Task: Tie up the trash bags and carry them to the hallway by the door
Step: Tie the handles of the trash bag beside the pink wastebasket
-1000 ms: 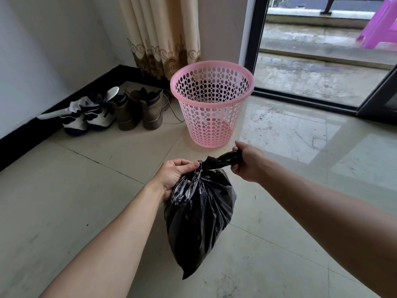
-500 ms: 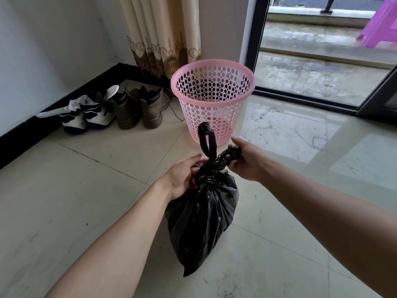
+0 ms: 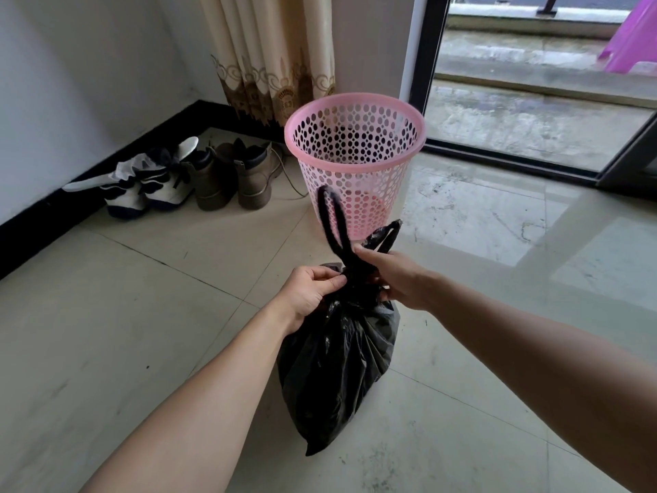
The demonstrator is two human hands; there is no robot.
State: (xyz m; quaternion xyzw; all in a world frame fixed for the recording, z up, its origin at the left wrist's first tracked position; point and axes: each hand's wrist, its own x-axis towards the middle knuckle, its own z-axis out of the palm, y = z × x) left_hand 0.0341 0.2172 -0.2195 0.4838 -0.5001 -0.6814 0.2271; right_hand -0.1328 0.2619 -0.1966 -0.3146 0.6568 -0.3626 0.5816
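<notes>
Black trash bag (image 3: 337,364) held above the tiled floor (image 3: 124,314), frame centre. Left hand (image 3: 313,295) pinches the gathered neck from 9 o'clock; right hand (image 3: 394,277) pinches the twisted handles from 3 o'clock. Two loops stand up. Pink basket (image 3: 355,151) at 12 o'clock, apart.

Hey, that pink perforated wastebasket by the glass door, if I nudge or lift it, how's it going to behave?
The pink wastebasket is probably very light: its thin plastic walls are full of holes and no liner or contents show inside. It likely tips easily, since it is tall and narrows toward its base. On the glossy floor tiles it may slide instead of gripping.
</notes>
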